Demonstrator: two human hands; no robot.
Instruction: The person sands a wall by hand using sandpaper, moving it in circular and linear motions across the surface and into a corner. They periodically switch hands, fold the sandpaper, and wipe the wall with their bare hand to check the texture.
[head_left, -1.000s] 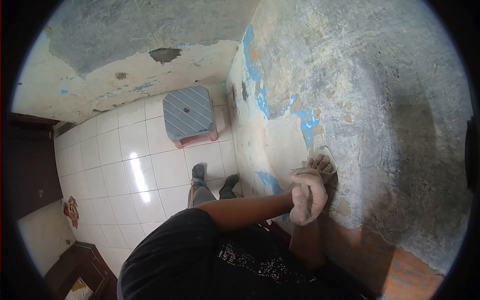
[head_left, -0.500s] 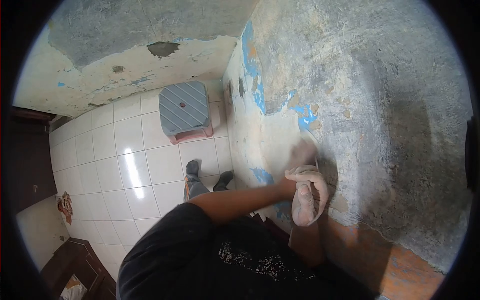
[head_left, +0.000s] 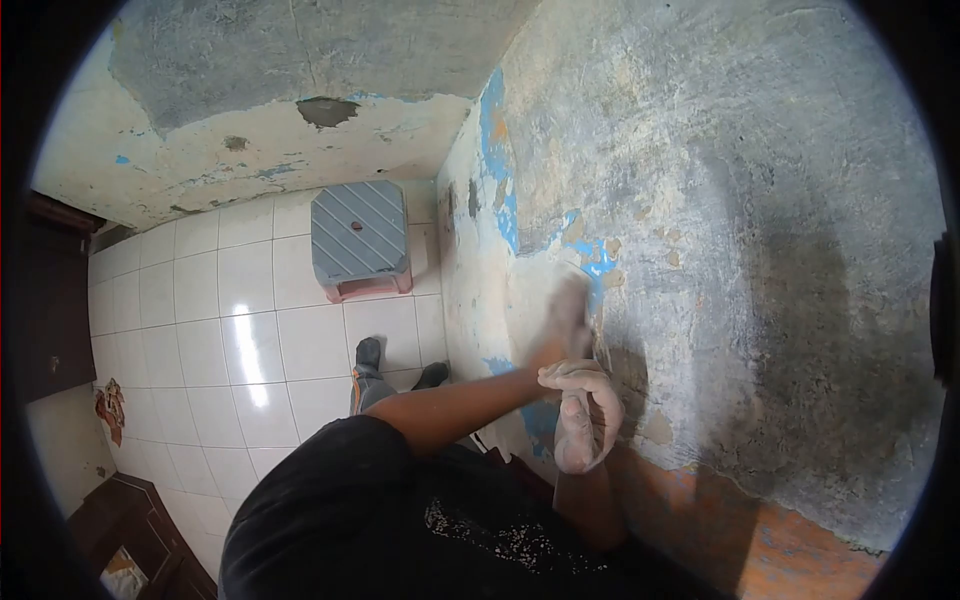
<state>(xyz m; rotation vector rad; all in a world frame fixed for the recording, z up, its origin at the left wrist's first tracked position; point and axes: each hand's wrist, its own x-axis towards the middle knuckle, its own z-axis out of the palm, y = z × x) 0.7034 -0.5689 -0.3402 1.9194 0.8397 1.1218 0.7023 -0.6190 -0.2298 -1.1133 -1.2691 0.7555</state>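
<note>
My left hand is blurred by motion against the patchy wall, close to some blue paint remnants. Its fingers are closed around a pale flat piece, of which only a thin edge shows. Below it, partly in front of the left wrist, is my right hand, coated in whitish dust. The right fingers curl inward with the thumb bent near them, and whatever lies inside them, if anything, is hidden.
A grey-topped plastic stool stands on the white tiled floor near the corner. Two feet in dark coverings are on the tiles. Dark furniture and a crumpled reddish cloth are at the far left.
Both hands have shifted left in the view. My left hand has moved from beside the grey rough area towards the smoother pale patch, and its fingers are now blurred. My right hand stays curled.
</note>
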